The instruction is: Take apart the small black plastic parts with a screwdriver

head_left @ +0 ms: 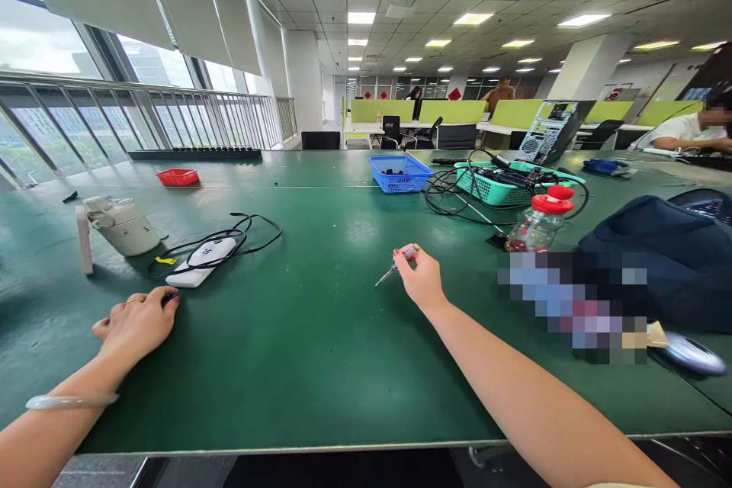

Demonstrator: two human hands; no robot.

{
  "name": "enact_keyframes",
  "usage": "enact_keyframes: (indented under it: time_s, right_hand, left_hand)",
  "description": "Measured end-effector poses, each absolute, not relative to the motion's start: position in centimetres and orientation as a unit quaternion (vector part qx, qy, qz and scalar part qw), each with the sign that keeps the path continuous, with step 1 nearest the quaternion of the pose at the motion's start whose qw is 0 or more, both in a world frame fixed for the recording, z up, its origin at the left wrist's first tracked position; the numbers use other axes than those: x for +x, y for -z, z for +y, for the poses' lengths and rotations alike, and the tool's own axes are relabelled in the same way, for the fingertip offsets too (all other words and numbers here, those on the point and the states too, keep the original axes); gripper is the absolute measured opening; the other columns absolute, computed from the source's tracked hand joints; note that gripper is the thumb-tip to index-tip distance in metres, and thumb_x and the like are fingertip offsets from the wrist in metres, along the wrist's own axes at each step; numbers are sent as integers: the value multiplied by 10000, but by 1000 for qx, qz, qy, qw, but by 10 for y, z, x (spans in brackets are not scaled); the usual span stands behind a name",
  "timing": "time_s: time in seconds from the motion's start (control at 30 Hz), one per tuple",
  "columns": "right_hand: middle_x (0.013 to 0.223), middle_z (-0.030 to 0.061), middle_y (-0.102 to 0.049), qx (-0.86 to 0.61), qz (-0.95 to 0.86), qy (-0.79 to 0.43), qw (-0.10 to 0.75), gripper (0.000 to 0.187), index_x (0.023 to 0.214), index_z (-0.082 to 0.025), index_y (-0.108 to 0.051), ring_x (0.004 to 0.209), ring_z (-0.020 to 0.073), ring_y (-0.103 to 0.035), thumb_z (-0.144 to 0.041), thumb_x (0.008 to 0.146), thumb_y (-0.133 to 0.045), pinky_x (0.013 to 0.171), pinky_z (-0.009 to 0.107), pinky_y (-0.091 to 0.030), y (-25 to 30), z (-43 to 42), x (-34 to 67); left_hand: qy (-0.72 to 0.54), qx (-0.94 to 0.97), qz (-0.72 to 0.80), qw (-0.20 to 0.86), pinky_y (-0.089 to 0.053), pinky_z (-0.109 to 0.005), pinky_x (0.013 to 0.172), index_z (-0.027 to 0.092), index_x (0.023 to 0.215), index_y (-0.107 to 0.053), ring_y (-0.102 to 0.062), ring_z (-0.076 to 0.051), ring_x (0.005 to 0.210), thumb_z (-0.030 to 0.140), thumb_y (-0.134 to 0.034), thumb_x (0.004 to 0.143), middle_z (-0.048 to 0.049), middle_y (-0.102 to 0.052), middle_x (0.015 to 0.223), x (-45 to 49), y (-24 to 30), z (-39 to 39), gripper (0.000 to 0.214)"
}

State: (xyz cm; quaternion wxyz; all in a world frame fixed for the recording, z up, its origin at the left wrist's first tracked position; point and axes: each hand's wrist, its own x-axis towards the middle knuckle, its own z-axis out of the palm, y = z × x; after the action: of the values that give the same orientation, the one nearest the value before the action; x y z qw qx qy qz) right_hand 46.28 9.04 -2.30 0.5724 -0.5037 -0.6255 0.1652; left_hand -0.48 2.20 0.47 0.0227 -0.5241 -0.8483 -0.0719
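Observation:
My right hand (423, 276) is closed around the handle of a small screwdriver (386, 275), its thin metal shaft slanting down to the left over the green tabletop (286, 366). On the left, my left hand (136, 322) rests low at the table with fingers curled. A small black object (168, 297) shows between its thumb and forefinger; its kind is too small to make out. Just beyond that hand lies a white power bank (201, 262) with a black cable (264, 221) looped over it.
A cream bottle (126, 227) stands left, before a red tray (178, 177). Farther back are a blue basket (400, 175) and a green basket (492, 189) of cables. Right are a red-lidded jar (537, 225), a dark bag (663, 252) and a computer mouse (689, 353). A person (686, 130) sits far right.

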Motion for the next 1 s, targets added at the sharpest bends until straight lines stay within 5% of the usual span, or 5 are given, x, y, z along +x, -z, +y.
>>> enact_keyframes:
  time_s: [0.2, 0.4, 0.57, 0.8, 1.0]
  right_hand:
    - [605, 18, -662, -503, -635, -151, 566, 347, 638, -240, -563, 591, 197, -622, -496, 871, -527, 690, 345, -507, 23, 91, 462]
    - [622, 24, -671, -508, -640, -143, 558, 352, 627, -242, -569, 615, 200, -621, -492, 869, -515, 716, 351, -500, 23, 91, 463]
    - [624, 24, -661, -509, -646, -143, 551, 357, 637, -240, -575, 620, 201, -620, -497, 879, -518, 707, 347, -500, 24, 90, 463]
    - [632, 21, -671, -503, -643, -151, 557, 341, 633, -240, -576, 621, 191, -619, -477, 872, -522, 686, 331, -501, 23, 90, 463]
    - [641, 23, -676, -505, -640, -160, 556, 329, 638, -241, -583, 629, 197, -628, -475, 864, -540, 688, 338, -504, 25, 90, 463]
  left_hand:
    - [105, -467, -878, 12, -378, -643, 953, 201, 1197, -561, -473, -502, 1305, 561, -444, 860, -212, -654, 1229, 12, -10, 36, 507]
    - [180, -441, -878, -42, -386, -634, 1035, 163, 1333, -451, -385, -506, 1414, 560, -470, 880, -267, -484, 1484, 10, -13, 42, 603]
    - [306, -485, -816, -76, -443, -513, 1081, 174, 1221, -521, -559, -350, 1283, 449, -487, 905, -181, -625, 1330, -6, -11, 44, 421]
    - [546, -448, -674, -217, -535, -407, 1044, 228, 924, -624, -660, -264, 1092, 544, -884, 418, -74, -738, 1077, -60, 4, 39, 651]
    - [558, -423, -664, -261, -360, -532, 1219, 231, 889, -590, -677, -290, 1139, 647, -938, 258, -82, -744, 1096, -68, 3, 31, 832]
